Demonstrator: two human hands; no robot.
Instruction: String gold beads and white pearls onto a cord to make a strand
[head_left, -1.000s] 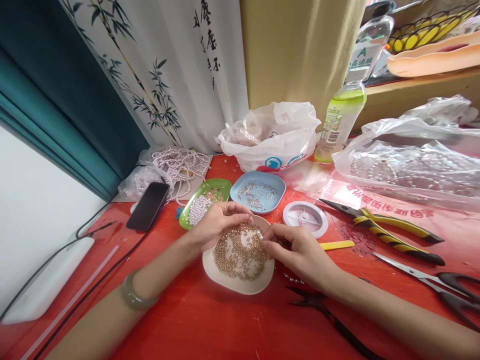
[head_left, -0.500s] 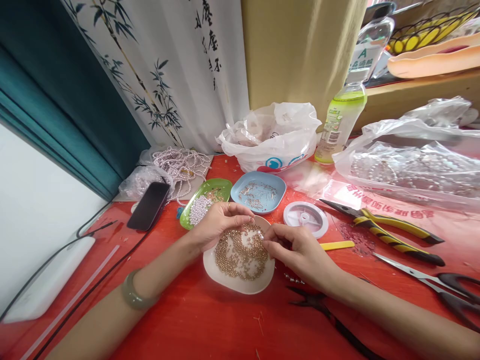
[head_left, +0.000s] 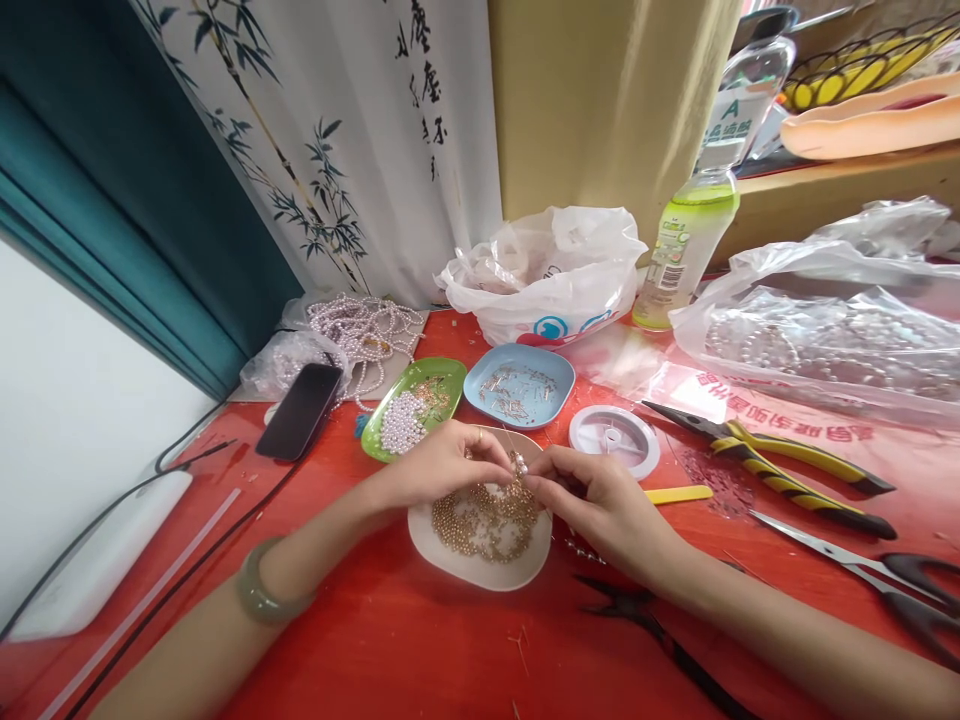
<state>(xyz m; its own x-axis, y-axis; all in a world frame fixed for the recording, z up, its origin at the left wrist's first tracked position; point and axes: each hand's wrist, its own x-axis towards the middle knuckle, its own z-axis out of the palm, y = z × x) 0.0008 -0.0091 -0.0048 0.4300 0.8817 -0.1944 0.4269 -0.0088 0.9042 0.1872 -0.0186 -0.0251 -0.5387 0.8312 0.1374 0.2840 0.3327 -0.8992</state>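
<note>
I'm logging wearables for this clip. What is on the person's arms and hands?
Both forearms are bare, with no sleeves or gloves in view. A smooth, pale green bangle circles the left wrist, and the left hand has a thin gold-coloured ring on one finger. The right hand shows no jewellery.

Gold beads [head_left: 480, 522], heaped in beige dish [head_left: 448, 562]

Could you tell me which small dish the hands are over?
The cream dish of gold beads, nearest the person; the green dish and blue dish lie beyond.
</note>
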